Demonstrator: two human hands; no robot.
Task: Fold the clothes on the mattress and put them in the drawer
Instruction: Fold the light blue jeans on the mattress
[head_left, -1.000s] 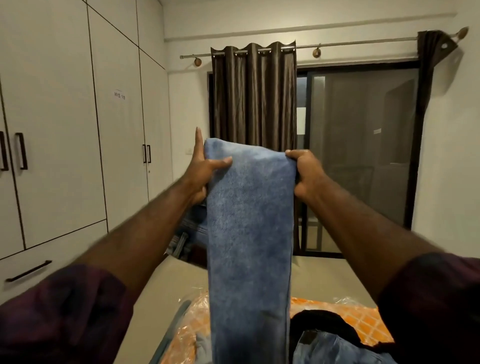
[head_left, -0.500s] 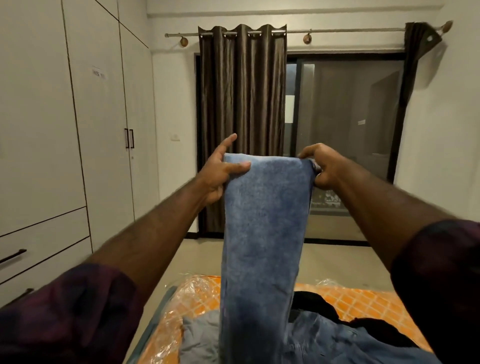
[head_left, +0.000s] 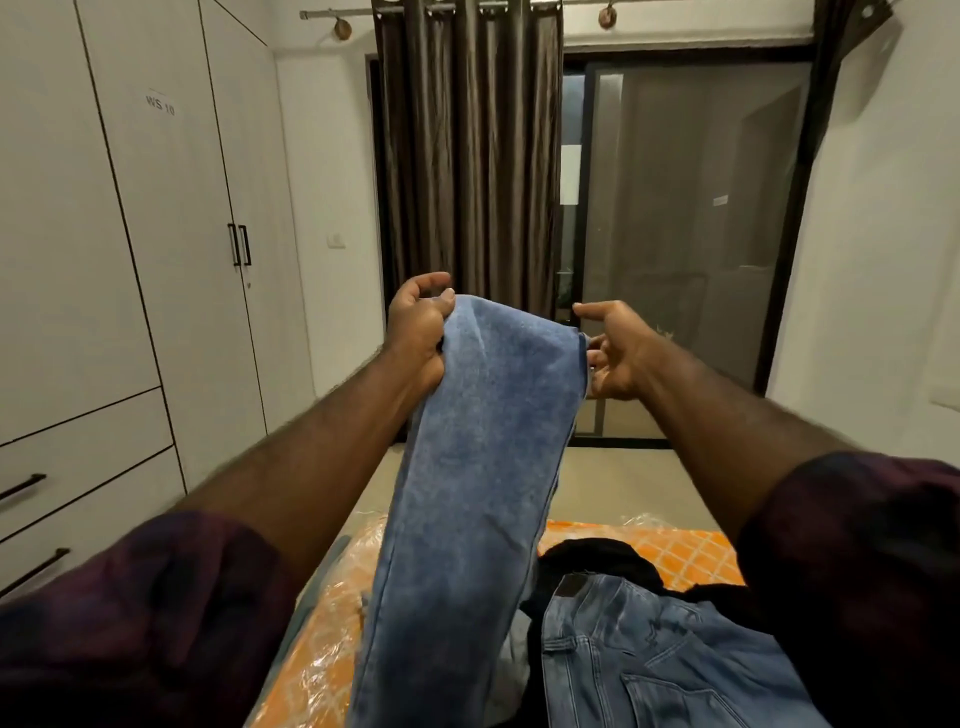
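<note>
Wardrobe: the white wardrobe (head_left: 156, 234) filled the left wall, black handles on its doors, two drawers (head_left: 78, 493) with black bar pulls low down by the left edge.
Window: a dark glass sliding door (head_left: 675, 234) stood straight ahead, and a brown curtain (head_left: 467, 156) hung bunched at its left side.
Mattress: the orange patterned mattress (head_left: 691, 556), under clear plastic, lay at the bottom, its far edge toward the glass door.
Held jeans: the blue jeans leg (head_left: 478, 493) was up in the air above the mattress's near left part; long axis ran near vertical, leaning a touch, top end up at the hands, lower end dropping out of view at the bottom.
Second jeans: another pair of blue jeans (head_left: 649, 660) lay flat on the mattress's near right part, waistband toward the far edge, a black garment (head_left: 597, 561) just behind and touching it.
Left hand: the left hand (head_left: 418, 332) gripped the top left corner of the denim, fingers curled over the cloth.
Right hand: the right hand (head_left: 615, 353) sat at the top right corner, forefinger out and loose, the other fingers bent at the seam; whether it really pinched the cloth, cannot tell.
</note>
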